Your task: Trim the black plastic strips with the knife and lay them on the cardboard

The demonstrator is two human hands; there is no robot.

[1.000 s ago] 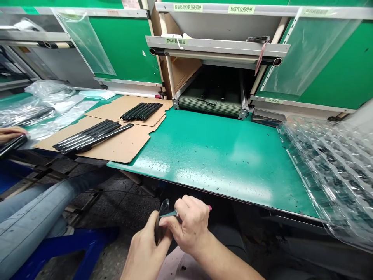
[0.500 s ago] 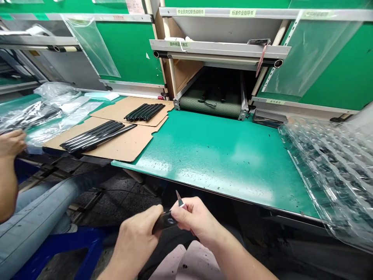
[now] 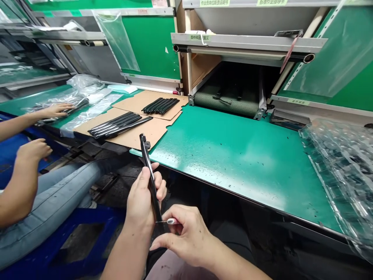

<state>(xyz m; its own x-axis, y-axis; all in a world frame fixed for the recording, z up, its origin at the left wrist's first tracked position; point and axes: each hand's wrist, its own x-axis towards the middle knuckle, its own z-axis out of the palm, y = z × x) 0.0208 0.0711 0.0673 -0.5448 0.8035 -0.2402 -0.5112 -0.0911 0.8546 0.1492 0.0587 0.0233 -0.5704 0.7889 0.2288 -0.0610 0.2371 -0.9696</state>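
My left hand (image 3: 144, 196) is closed around a long glossy black plastic strip (image 3: 152, 184), which stands tilted with a small tab near its upper end. My right hand (image 3: 186, 231) grips a small craft knife (image 3: 171, 221). Its thin blade lies across the lower part of the strip, and the handle is mostly hidden in my fingers. To the left, cardboard sheets (image 3: 140, 140) carry one group of long black strips (image 3: 116, 125) and one group of shorter black pieces (image 3: 161, 105).
Green worktop (image 3: 233, 155) with black specks lies ahead. Clear plastic trays (image 3: 344, 175) are stacked at right. A conveyor (image 3: 227, 104) opens under the shelf. At left, a co-worker's hand (image 3: 56, 110) rests on plastic-bagged parts; a blue stool (image 3: 75, 233) stands below.
My left hand has turned the strip from pointing towards me to standing upright. The knife blade has moved down to the strip's lower part. The view has shifted left; the co-worker's arm has reached forward.
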